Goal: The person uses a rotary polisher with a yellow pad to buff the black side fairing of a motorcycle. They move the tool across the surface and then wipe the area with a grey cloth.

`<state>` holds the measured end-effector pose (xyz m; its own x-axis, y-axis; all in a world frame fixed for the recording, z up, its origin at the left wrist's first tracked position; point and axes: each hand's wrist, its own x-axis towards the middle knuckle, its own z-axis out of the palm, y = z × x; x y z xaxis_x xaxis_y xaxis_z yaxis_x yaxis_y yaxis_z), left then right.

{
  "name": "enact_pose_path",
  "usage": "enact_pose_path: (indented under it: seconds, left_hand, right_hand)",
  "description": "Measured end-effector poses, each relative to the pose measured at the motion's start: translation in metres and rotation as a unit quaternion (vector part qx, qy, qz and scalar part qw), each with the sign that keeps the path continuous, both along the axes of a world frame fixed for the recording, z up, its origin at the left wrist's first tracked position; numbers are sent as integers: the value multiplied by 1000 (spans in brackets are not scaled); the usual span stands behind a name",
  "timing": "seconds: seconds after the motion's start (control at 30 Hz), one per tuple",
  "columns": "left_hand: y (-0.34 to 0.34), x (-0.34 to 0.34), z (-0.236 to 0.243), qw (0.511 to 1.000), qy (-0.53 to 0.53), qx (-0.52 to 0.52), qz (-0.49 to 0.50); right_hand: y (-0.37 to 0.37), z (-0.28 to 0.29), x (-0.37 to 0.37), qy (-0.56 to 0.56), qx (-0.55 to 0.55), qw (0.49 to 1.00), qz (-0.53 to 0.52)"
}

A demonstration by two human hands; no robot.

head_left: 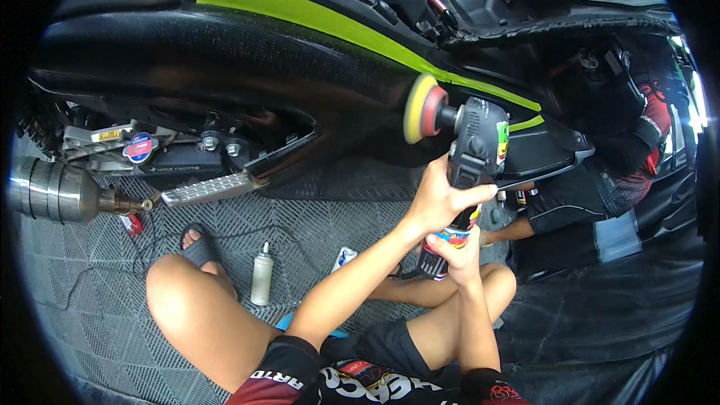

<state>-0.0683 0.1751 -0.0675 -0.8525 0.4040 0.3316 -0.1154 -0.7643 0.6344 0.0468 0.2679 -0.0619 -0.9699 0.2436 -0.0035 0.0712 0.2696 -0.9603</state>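
My left hand (444, 195) is closed around the neck of a black cordless-looking rotary polisher (478, 139), its thumb lying across the body. My right hand (459, 253) grips the colourfully stickered rear handle below it. The polisher's yellow and red round pad (420, 109) points left at a glossy black body panel (225, 52) of a motorbike; whether it touches the panel I cannot tell. A long strip of bright green tape (300, 19) runs along the panel above the pad, with a shorter piece at its right end.
A silver exhaust (52, 187) and footpeg (210, 189) jut out at left. A white squeeze bottle (262, 277) and cables lie on the grey grid mat (112, 270) by my bent legs. At right, a co-worker (630, 157) in red and black crouches beside black sheeting (600, 315).
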Motion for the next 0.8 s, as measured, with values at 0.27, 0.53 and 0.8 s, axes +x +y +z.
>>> enact_pose_path:
  seconds: [0.27, 0.53, 0.8]
  left_hand:
    - [16, -15, -7, 992, -16, -120, -32]
    - [-52, 8, 17, 1000, 4, 13, -24]
    - [-124, 38, 39, 996, -27, 81, -40]
  right_hand:
    - [-15, -5, -2, -27, -142, 988, -59]
    - [-50, 15, 6, 36, 8, 999, 11]
    - [-90, 49, 10, 133, 170, 970, 114]
